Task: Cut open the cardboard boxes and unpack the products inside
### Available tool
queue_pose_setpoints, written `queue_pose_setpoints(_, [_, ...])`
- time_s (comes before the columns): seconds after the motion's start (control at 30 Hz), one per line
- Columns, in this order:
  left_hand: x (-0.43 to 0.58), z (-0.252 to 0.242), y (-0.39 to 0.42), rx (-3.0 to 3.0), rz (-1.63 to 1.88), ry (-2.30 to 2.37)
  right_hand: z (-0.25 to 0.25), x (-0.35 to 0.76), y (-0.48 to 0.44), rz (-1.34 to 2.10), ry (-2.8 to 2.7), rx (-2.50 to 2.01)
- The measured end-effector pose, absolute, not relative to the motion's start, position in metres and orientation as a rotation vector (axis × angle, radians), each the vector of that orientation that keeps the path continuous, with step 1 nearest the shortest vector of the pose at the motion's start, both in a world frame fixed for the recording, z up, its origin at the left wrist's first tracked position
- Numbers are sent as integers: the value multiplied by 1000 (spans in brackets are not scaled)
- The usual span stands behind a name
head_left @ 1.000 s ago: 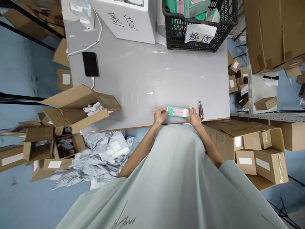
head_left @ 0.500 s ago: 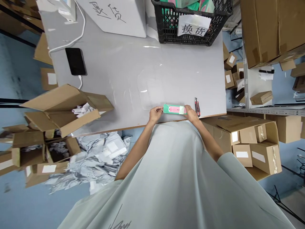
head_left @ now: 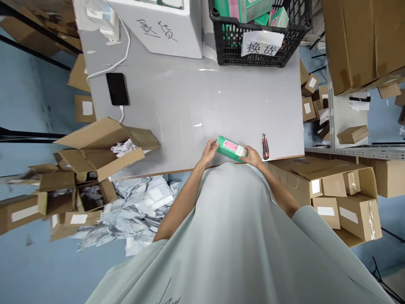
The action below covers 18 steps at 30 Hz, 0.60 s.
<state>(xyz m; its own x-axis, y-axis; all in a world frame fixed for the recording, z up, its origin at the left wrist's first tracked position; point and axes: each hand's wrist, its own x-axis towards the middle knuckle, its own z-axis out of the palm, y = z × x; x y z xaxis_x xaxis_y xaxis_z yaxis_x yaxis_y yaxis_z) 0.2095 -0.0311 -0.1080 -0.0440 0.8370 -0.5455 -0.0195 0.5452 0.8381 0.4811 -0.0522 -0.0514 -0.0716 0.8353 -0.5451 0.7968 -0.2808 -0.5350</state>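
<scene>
A green box with a pink and white label [head_left: 232, 148] is held at the near edge of the grey table [head_left: 196, 97], tilted with its left end higher. My left hand [head_left: 209, 153] grips its left end with curled fingers. Its right end sits in the closed fingers of my right hand [head_left: 252, 156]. A red and black utility knife [head_left: 265, 146] lies on the table just right of my right hand.
A black phone [head_left: 117, 88] on a white cable lies at the table's left. A white box with handwriting [head_left: 161, 27] and a black crate with a label [head_left: 259, 36] stand at the back. Open cardboard boxes [head_left: 101, 147] and grey bags [head_left: 139, 207] lie left; more cardboard boxes [head_left: 335, 194] lie right.
The green box has turned from lying level between my hands to a tilt, and it shows more of its thickness. Both hands kept hold of its ends.
</scene>
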Motion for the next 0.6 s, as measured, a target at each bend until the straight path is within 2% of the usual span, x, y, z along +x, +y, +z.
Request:
queue_pose_setpoints(0.23, [163, -79, 3, 693, 1042, 1494, -33, 423, -48, 2117, -1046, -1618])
queue_pose_setpoints(0.3, [154, -71, 8, 620, 1098, 1445, -24, 407, -46, 2231, -950, -1495])
queue_pose_setpoints(0.47, [137, -58, 13, 548, 1099, 1380, -15, 375, -45, 2255, -1036, -1414])
queue_pose_setpoints(0.6, [124, -57, 17, 712, 1147, 1522, -14, 354, -47, 1952, -1335, -1570])
